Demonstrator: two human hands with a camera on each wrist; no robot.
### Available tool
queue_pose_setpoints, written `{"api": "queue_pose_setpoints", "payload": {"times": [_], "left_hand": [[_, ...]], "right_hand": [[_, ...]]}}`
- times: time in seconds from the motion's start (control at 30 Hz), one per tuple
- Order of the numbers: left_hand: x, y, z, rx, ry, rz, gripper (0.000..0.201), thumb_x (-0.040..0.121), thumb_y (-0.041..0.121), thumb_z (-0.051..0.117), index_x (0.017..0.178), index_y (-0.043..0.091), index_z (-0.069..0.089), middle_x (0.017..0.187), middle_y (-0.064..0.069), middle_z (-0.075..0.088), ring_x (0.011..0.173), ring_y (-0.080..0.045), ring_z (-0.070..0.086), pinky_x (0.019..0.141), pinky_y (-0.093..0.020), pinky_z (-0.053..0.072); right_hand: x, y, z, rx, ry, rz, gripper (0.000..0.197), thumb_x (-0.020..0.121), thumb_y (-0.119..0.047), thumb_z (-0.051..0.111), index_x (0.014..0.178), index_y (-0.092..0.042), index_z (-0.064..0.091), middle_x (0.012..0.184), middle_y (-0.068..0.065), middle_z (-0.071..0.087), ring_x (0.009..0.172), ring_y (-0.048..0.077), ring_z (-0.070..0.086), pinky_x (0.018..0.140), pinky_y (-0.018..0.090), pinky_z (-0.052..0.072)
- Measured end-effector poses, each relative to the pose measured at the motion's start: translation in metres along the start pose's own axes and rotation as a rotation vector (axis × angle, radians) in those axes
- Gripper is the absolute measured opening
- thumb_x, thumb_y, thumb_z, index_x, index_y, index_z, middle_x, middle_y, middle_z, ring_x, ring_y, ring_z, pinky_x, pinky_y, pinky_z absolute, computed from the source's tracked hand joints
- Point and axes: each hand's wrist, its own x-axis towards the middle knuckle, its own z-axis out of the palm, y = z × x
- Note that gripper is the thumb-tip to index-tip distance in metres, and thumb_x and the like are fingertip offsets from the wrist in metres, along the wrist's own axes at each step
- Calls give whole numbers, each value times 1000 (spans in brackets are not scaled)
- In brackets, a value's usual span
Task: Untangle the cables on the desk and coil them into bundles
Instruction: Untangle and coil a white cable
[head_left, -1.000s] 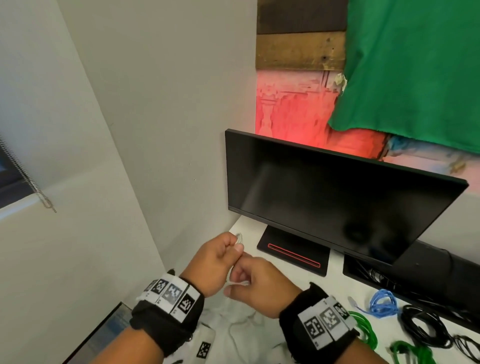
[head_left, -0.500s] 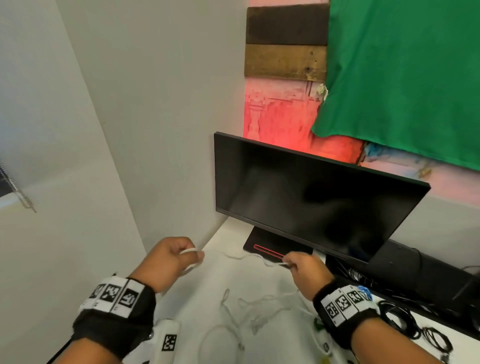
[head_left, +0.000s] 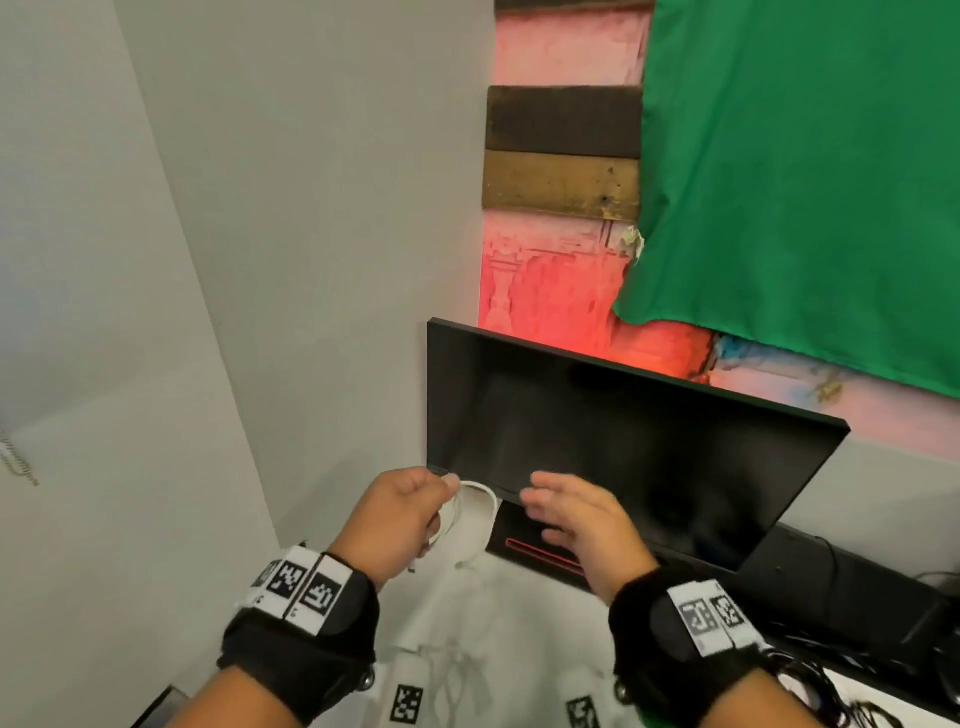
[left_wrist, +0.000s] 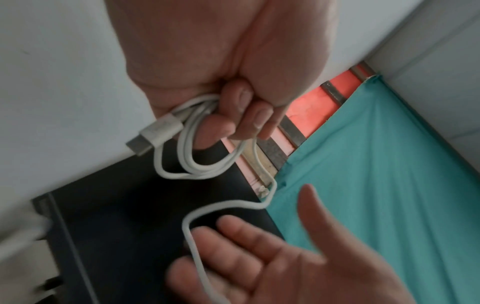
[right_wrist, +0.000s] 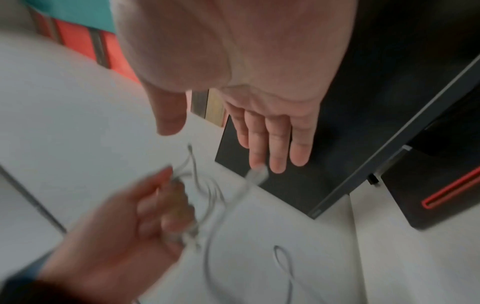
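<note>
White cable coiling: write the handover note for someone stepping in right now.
Left hand: grips a few finished loops of the thin white charging cable, its plug sticking out beside the fingers.
Right hand: open, fingers straight, the cable's loose run draped across them.
Done: the first loops.
Left: the tail trails down to the white desk; wind it in, then bundle the black cables at the right.

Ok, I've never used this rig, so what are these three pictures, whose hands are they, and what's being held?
No robot here: a person works bare-handed, wearing cameras. One view looks down from the head; the other two look along each wrist. The left hand grips loops of a white cable, its plug sticking out. The right hand is open, fingers straight, with the cable's loose run crossing its palm. More white cable lies on the white desk, in front of a dark monitor.
</note>
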Motion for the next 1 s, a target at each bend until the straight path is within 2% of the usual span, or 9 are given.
{"api": "queue_pose_setpoints", "payload": {"times": [0.1,0.23,0.33,0.47,0.57,0.63,0.83,0.93,1.0], "left_hand": [[12,21,0,-37,8,51,49,96,32,55,48,25,49,45,5,41,41,-13,36,50,-30,35],[27,48,-7,-34,-12,148,47,97,35,51,52,25,49,50,-3,45,47,-16,43,54,-34,41],[37,60,-19,-103,-28,153,50,98,34,50,49,27,52,50,-2,44,46,-16,43,51,-30,41],[42,64,-35,-358,-41,72,45,97,29,54,53,24,49,49,0,34,43,-13,33,44,-26,36],[46,69,-40,-605,-80,8,37,98,26,53,63,16,48,48,1,29,40,-11,27,40,-25,32],[48,77,-35,-736,-118,-36,33,97,26,52,66,15,49,47,2,29,38,-10,26,40,-24,33],[52,107,7,-943,-279,-53,17,85,20,56,72,11,49,50,0,34,41,-12,33,49,-26,40],[59,117,35,-922,-229,-52,21,90,20,52,72,9,53,54,-5,54,45,-15,52,56,-28,47],[62,120,49,-889,-196,-34,24,99,20,45,81,8,57,76,-16,72,66,-24,71,70,-33,52]], "right_hand": [[-14,4,37,10,-160,36,65,60,-57,78,117,-29,63,102,-8,76,93,8,71,71,18,50],[-14,14,57,-50,-200,96,31,76,-35,75,101,-18,66,83,5,77,78,14,71,68,26,48],[-1,11,36,-40,25,89,10,92,-16,65,90,-8,69,75,11,74,65,16,67,62,26,52],[14,4,-17,160,377,45,23,91,-10,70,71,-8,60,64,13,65,48,22,61,48,29,49],[23,3,-44,107,487,-48,28,86,-12,76,67,-16,56,57,3,55,40,14,45,39,25,38],[31,4,-46,-5,500,-144,31,82,-12,79,65,-19,54,52,-4,48,40,13,44,39,25,40],[43,-5,-27,-362,342,-192,33,81,-29,80,61,-20,55,51,-6,53,45,12,56,51,33,57],[38,-25,-21,-767,65,-180,35,89,-39,70,62,-22,56,62,-5,56,68,21,66,70,33,56],[27,-43,-17,-1069,-173,-265,32,94,-40,61,70,-19,58,73,-3,57,82,25,63,76,31,50]]}}
